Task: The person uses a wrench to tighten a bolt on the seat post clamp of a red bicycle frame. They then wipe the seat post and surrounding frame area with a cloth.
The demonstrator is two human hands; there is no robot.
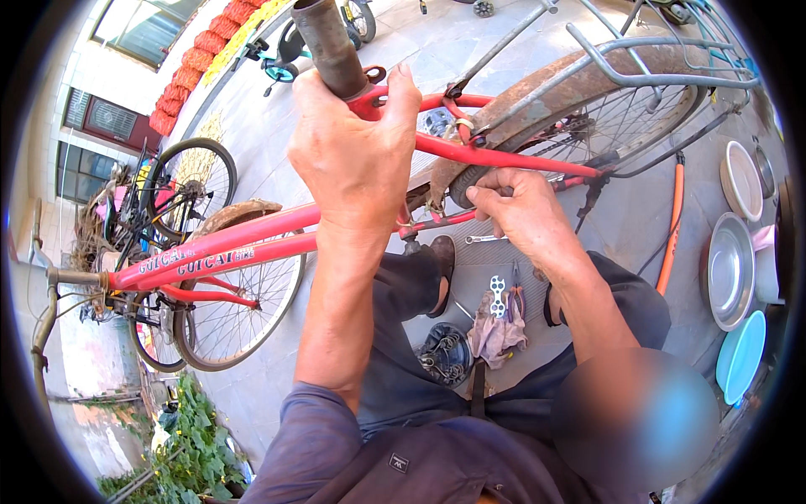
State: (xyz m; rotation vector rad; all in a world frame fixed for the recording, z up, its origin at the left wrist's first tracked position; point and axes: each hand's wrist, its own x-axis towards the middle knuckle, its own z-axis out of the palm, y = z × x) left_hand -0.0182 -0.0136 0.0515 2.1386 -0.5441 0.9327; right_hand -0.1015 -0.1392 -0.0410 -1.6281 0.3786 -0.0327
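Note:
A red bicycle frame (252, 239) crosses in front of me, its handlebar at the left. My left hand (357, 151) is wrapped round the frame at the seat clamp, just below a rusty, upright seat tube (327, 46). My right hand (520, 206) is lower, beside the rear tyre (467, 185) and under the red stay. Its thumb and forefinger are pinched together at the tyre's front edge; what is between them, if anything, is hidden. The rusty rear mudguard (537, 97) covers the wheel's top, beneath a grey metal carrier rack (655, 80).
On the ground between my legs lie a multi-hole spanner (498, 296), pliers (518, 302), a pinkish cloth (495, 340) and a dark container of wires (445, 353). Basins (729, 270) and an orange tube (673, 227) lie right. Another bicycle (193, 189) stands at left.

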